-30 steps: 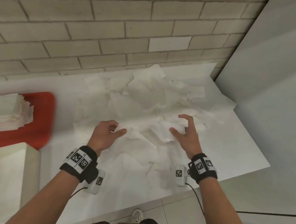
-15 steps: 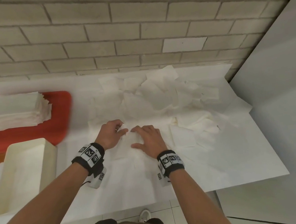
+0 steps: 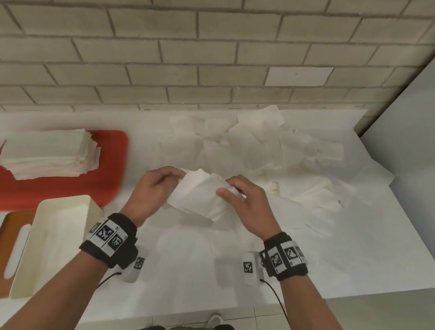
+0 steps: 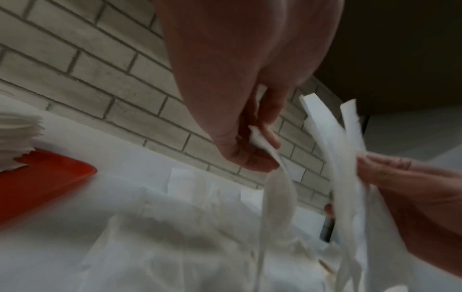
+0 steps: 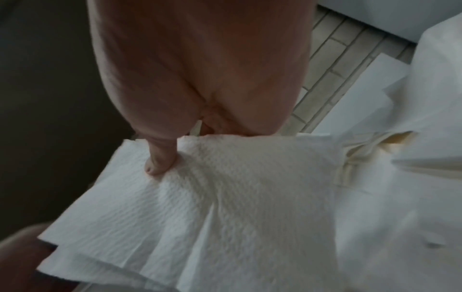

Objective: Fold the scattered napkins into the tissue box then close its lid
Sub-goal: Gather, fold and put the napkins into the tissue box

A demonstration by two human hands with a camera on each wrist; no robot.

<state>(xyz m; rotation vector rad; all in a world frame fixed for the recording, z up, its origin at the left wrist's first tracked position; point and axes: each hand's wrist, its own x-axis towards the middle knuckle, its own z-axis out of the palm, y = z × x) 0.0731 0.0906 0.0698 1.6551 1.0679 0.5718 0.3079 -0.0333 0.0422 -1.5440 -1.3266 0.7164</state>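
Both hands hold a white napkin lifted off the table. My left hand pinches its left edge, with the thumb and fingers of the left hand closed on a corner. My right hand grips the right side, and the thumb of that right hand presses into the embossed napkin. Several loose napkins lie scattered over the table behind and to the right. The cream tissue box stands open at the left, with its brown lid lying beside it.
A red tray at the back left carries a stack of folded napkins. A brick wall runs along the back and a grey wall along the right. The white table's front edge is close to my body.
Both hands came together from the pile, pressed a napkin on the table, and now lift it between them. The view has shifted left, showing the box and lid.
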